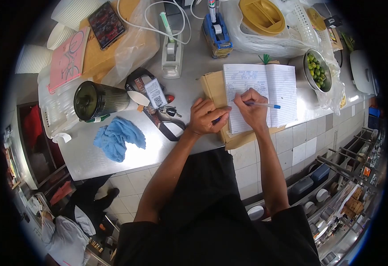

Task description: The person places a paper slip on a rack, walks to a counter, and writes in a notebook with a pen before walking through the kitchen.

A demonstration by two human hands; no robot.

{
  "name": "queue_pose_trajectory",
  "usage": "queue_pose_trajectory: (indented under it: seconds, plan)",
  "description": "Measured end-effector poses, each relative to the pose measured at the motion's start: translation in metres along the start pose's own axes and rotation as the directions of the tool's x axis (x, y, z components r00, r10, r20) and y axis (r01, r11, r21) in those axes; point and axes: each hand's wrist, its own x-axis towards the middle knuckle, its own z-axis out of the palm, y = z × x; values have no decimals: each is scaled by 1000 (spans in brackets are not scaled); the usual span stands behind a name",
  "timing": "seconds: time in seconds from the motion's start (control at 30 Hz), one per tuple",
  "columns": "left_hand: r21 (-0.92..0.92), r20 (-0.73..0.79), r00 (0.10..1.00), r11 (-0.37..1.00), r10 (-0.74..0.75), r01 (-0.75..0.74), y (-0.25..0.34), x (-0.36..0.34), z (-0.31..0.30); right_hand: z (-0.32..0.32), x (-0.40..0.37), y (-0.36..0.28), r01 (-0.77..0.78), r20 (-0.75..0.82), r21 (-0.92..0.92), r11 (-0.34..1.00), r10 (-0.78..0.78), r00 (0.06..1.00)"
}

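Observation:
An open lined notebook lies on the steel table with handwriting on its left page. My right hand is closed around a pen with a blue end, its tip side over the left page. At the notebook's left edge rests my left hand, fingers curled. A small dark blue thing shows between those fingers, too hidden to name. Under the notebook is a brown cardboard folder or envelope.
On the steel table lie a blue cloth, a dark tumbler, keys and a lanyard with a card. Tape dispensers stand behind. A steel bowl of green limes is at right. Another person is lower left.

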Motion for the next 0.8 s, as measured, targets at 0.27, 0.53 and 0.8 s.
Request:
queue_pose_trajectory:
  seconds: [0.27,0.53,0.8]
  plan:
    - [3,-2,1000,1000,15,-15,0,-1,1,-3,0,-2,-39,-77,183,982,54,996]
    - [2,13,1000,1000,3,-3,-2,-2,1,-7,1,-4,-60,-4,52,997,61,998]
    - [-5,9,1000,1000,5,-5,-2,-3,2,-7,0,-5,-59,5,2,998,59,998]
